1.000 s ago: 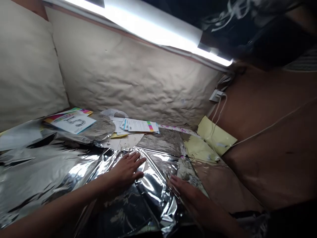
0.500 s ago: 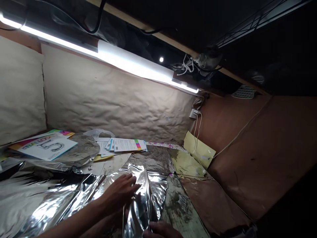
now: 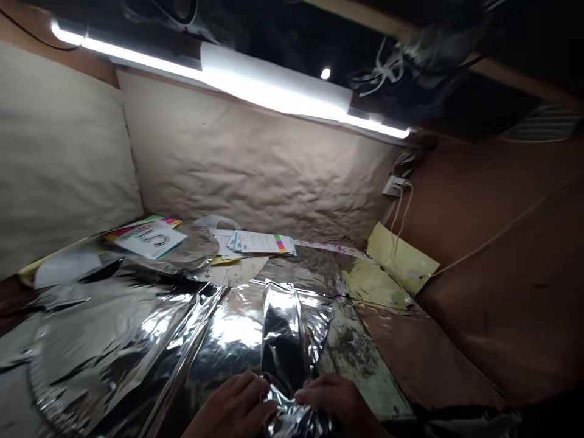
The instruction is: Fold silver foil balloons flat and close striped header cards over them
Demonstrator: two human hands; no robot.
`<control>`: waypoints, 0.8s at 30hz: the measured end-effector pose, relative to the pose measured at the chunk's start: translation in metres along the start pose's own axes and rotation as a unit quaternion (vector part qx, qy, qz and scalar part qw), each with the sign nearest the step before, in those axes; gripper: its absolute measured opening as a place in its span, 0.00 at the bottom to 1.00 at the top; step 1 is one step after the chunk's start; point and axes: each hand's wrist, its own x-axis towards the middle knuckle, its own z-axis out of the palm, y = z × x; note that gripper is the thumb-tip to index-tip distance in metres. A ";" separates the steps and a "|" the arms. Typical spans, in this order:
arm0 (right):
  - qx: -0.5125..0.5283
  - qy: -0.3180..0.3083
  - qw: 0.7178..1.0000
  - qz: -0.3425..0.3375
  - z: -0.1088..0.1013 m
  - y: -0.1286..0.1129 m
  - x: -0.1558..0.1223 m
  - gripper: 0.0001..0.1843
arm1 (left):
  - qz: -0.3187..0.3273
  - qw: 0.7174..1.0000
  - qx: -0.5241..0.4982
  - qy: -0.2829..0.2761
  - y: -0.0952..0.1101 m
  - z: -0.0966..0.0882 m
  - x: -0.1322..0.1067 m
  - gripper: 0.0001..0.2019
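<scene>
A large crinkled silver foil balloon (image 3: 182, 340) lies flat across the work surface. Its middle part is folded into a narrow upright strip (image 3: 283, 328). At the bottom edge of the view my left hand (image 3: 237, 407) and my right hand (image 3: 337, 398) pinch the near end of that folded strip from either side. Both hands have their fingers curled onto the foil. My wrists and forearms are mostly cut off by the frame.
Printed cards (image 3: 260, 242) and a balloon package showing a number 5 (image 3: 148, 236) lie at the back by the crumpled paper wall (image 3: 255, 164). Yellow sheets (image 3: 401, 258) lean at the right. A light strip (image 3: 237, 73) runs overhead, and cables hang from a socket (image 3: 395, 184).
My left hand slid back from the flat foil toward me. Both hands now grip the near end of the folded strip, which has been gathered up narrower. The camera shifted.
</scene>
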 end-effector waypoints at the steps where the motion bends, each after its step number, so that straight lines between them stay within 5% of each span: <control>1: 0.030 0.009 0.999 0.041 -0.002 -0.002 0.002 0.18 | -0.023 0.999 -0.028 0.006 0.006 -0.003 0.004 0.09; 8: 0.204 0.097 0.934 0.276 -0.007 -0.008 0.044 0.47 | -0.269 0.940 -0.207 0.020 0.001 -0.017 0.035 0.09; 12: 0.200 0.099 0.925 0.307 -0.007 -0.010 0.052 0.51 | -0.335 0.920 -0.202 0.015 0.003 -0.021 0.043 0.27; 16: 0.243 0.077 0.916 0.309 -0.005 -0.010 0.034 0.50 | -0.321 0.911 -0.258 0.008 0.013 -0.019 0.030 0.29; 21: 0.197 0.114 0.937 0.263 -0.003 -0.011 0.005 0.49 | -0.245 0.938 -0.245 0.026 0.011 -0.020 0.019 0.50; 24: 0.131 0.062 0.978 0.147 -0.001 -0.007 -0.010 0.53 | -0.179 0.962 -0.208 0.013 0.004 -0.019 0.019 0.24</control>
